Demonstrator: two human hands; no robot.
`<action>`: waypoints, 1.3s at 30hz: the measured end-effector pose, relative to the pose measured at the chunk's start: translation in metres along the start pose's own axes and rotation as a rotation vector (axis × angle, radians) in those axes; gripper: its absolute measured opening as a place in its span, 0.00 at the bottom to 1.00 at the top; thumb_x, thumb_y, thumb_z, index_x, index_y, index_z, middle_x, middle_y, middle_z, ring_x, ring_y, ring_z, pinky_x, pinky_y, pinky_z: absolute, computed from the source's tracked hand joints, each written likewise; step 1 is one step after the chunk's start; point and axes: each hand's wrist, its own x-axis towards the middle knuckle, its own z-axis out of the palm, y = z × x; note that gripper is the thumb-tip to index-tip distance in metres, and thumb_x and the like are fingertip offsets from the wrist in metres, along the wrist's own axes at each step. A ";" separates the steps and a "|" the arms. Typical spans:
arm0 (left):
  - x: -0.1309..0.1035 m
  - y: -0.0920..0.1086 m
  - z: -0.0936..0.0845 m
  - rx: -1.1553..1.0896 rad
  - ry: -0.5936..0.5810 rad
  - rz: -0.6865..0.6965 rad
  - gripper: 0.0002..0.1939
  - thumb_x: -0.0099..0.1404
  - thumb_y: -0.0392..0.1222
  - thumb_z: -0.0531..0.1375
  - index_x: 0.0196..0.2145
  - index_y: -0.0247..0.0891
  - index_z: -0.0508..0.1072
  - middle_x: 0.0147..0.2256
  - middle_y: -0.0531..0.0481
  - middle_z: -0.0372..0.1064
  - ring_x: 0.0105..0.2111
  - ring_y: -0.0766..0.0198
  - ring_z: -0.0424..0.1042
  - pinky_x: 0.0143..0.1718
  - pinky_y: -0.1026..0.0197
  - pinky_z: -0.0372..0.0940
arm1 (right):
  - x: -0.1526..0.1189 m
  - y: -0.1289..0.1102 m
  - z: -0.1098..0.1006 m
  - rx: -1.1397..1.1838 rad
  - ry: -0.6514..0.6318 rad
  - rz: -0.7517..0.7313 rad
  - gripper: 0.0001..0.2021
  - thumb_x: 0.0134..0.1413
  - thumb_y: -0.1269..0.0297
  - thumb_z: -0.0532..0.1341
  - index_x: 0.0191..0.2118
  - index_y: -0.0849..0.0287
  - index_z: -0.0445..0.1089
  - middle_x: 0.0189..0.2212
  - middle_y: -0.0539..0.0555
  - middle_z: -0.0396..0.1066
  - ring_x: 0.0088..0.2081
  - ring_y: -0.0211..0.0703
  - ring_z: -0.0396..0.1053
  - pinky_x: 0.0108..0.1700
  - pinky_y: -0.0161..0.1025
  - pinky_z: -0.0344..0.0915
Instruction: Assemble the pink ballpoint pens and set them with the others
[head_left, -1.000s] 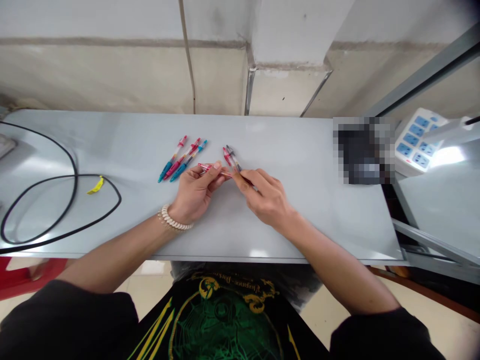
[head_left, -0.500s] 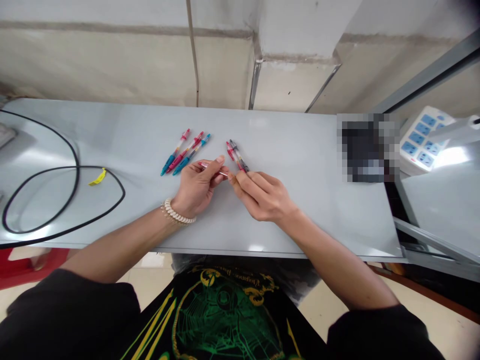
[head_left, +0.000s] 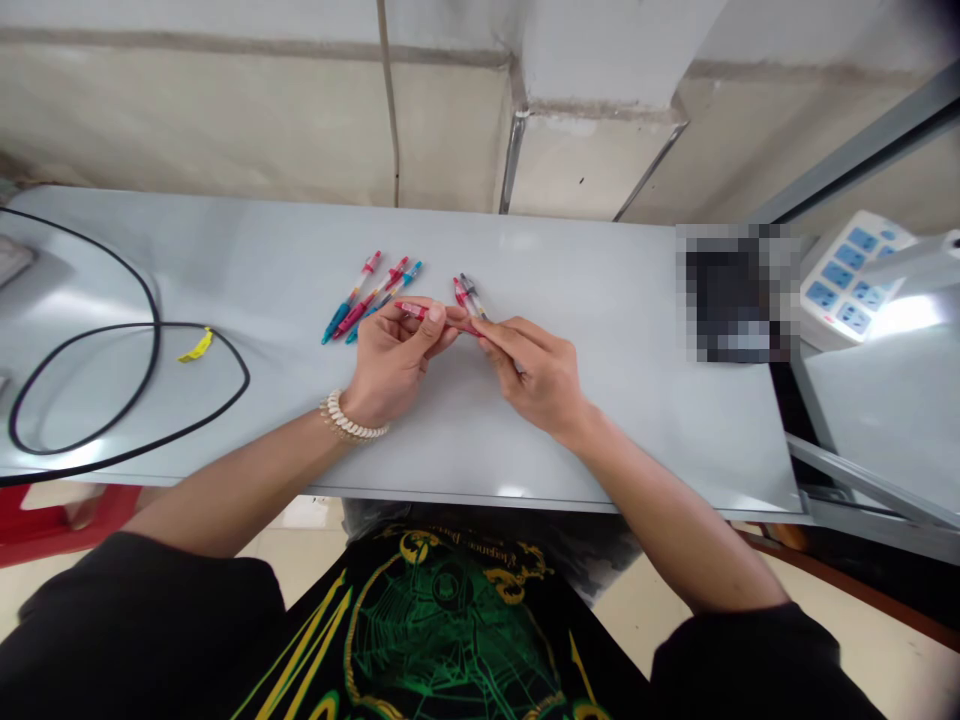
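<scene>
1. Head view, hands: the left hand (head_left: 390,360) and right hand (head_left: 536,370) meet over the middle of the table (head_left: 600,420); both pinch one red pen (head_left: 439,318), which lies roughly level between them, just above the tabletop; the left thumb and fingers are closed on its left end, the right fingertips closed on its right end; a bead bracelet (head_left: 351,420) circles the left wrist.
2. Head view, near the hands: three pens (head_left: 371,295) lie side by side, slanted, just beyond the left hand; two more pens (head_left: 466,292) lie just beyond the held pen, partly hidden by the fingers.
3. Head view, edges: a black cable (head_left: 150,340) loops at the left with a yellow tag (head_left: 196,346) on it; a power strip (head_left: 851,285) sits far right, beside a blurred dark patch (head_left: 739,290).
</scene>
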 end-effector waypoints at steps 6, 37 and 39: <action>0.008 0.000 -0.003 0.022 0.145 -0.044 0.15 0.63 0.46 0.76 0.30 0.34 0.79 0.32 0.49 0.81 0.33 0.71 0.81 0.38 0.73 0.76 | 0.000 0.004 -0.007 -0.106 0.023 -0.028 0.23 0.66 0.84 0.53 0.55 0.57 0.77 0.44 0.55 0.79 0.45 0.40 0.78 0.41 0.36 0.76; 0.006 0.006 -0.004 -0.093 0.006 -0.174 0.09 0.77 0.38 0.63 0.37 0.38 0.81 0.30 0.52 0.79 0.28 0.73 0.78 0.31 0.73 0.74 | 0.003 0.002 -0.014 -0.181 -0.001 0.044 0.21 0.72 0.76 0.53 0.58 0.53 0.78 0.40 0.55 0.76 0.36 0.38 0.73 0.35 0.36 0.68; 0.006 0.005 -0.004 -0.108 0.005 -0.179 0.12 0.79 0.36 0.60 0.37 0.37 0.81 0.31 0.51 0.80 0.29 0.73 0.79 0.33 0.73 0.75 | 0.003 0.002 -0.014 -0.182 -0.022 0.059 0.21 0.72 0.75 0.53 0.58 0.52 0.78 0.40 0.54 0.76 0.36 0.38 0.73 0.35 0.36 0.68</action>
